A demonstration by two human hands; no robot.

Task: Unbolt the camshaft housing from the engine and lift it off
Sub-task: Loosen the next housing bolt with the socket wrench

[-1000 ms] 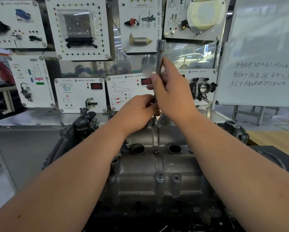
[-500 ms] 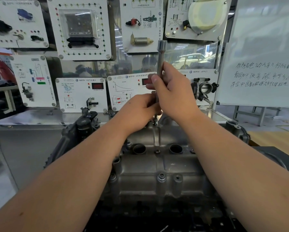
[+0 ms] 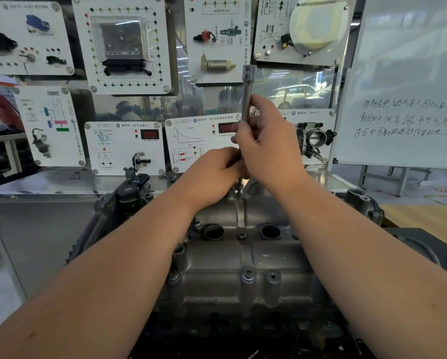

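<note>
The grey metal camshaft housing [image 3: 217, 265] sits on top of the engine in front of me, with two round openings and several bolts along its middle. A long steel socket extension [image 3: 247, 94] stands upright over a bolt [image 3: 240, 189] at the housing's far edge. My right hand [image 3: 269, 146] grips the extension's shaft about halfway up. My left hand [image 3: 212, 172] is curled round its lower end, just above the bolt. The tool's tip is partly hidden by my fingers.
White training panels [image 3: 124, 149] with sensors and displays stand upright behind the engine on a steel bench [image 3: 48, 181]. A whiteboard [image 3: 408, 86] with handwriting stands at the right. A black engine part [image 3: 124, 200] rises at the housing's left, and a throttle body [image 3: 314, 139] hangs on a panel.
Both hands stay on the upright extension at the far bolt. The right hand's fingers have shifted slightly on the shaft; the tool has hardly moved.
</note>
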